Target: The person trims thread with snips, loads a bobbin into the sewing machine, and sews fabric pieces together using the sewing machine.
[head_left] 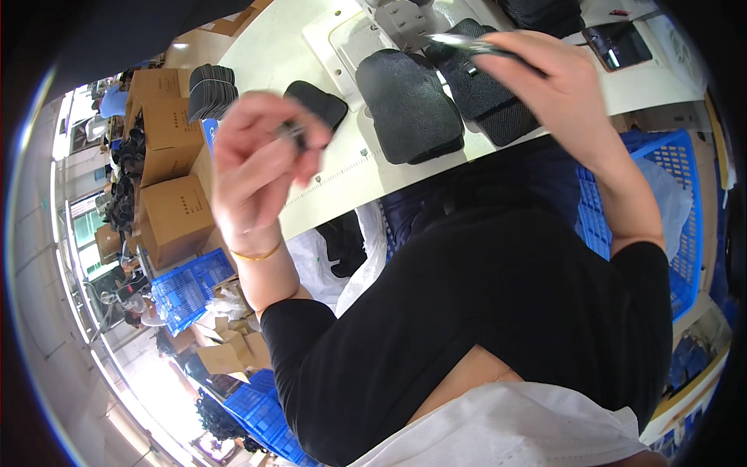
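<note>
My left hand [261,167] is raised over the left part of the white sewing table [264,58], blurred by motion. Its fingers pinch a small dark metallic piece [292,134], too smeared to name. A dark fabric pad [317,105] lies just beyond those fingers. At upper right, my right hand [556,86] grips a slim pointed metal tool [461,41] with a dark handle; blur hides whether it is snips or tweezers. Below its tip sit black mesh fabric pieces [486,89]. A second black stack of rounded pads [408,105] lies left of them, by the sewing machine [405,23].
Another stack of dark pads [212,91] stands at the table's left edge. A phone-like dark device [617,44] lies at far right. Cardboard boxes [175,218] and blue crates [191,286] fill the left side. A blue basket [683,226] stands at right; white bags [311,261] hang below the table.
</note>
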A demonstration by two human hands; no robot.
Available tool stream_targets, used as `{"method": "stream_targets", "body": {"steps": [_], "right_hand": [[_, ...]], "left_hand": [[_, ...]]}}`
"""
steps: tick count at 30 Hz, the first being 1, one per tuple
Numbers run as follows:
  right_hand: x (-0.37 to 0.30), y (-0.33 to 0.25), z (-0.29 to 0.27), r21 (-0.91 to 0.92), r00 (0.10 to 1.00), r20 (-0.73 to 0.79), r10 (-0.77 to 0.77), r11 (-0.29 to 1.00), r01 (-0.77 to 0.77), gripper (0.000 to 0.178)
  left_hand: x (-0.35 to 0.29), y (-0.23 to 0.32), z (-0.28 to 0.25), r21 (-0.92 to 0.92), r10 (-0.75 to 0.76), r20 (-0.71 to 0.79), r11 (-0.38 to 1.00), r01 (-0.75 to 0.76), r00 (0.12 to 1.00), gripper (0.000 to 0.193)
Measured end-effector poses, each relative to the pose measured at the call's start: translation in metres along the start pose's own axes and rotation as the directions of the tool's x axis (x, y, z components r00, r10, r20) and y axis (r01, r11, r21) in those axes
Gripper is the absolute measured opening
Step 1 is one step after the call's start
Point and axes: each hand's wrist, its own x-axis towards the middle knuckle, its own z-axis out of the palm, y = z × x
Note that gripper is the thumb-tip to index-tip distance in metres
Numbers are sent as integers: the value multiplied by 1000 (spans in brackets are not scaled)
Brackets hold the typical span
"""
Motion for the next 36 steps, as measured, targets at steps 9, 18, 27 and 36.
{"method": "stream_targets", "body": {"steps": [9,18,27,36], "right_hand": [[-23,9,-51,252,808,438,394,809,-531,21],[-1,-23,16,137,981,192,35,989,-63,23],[2,-31,52,16,995,28,-99,995,99,29],[10,-25,69,4,992,-31,-124,992,125,29]], "left_hand": [[6,3,-5,121,-38,-148,991,56,988,24],[9,6,4,132,-65,-158,987,86,985,24],[12,-1,6,114,-94,-165,987,114,982,25],[15,-10,12,166,-99,-184,977,130,978,25]]}}
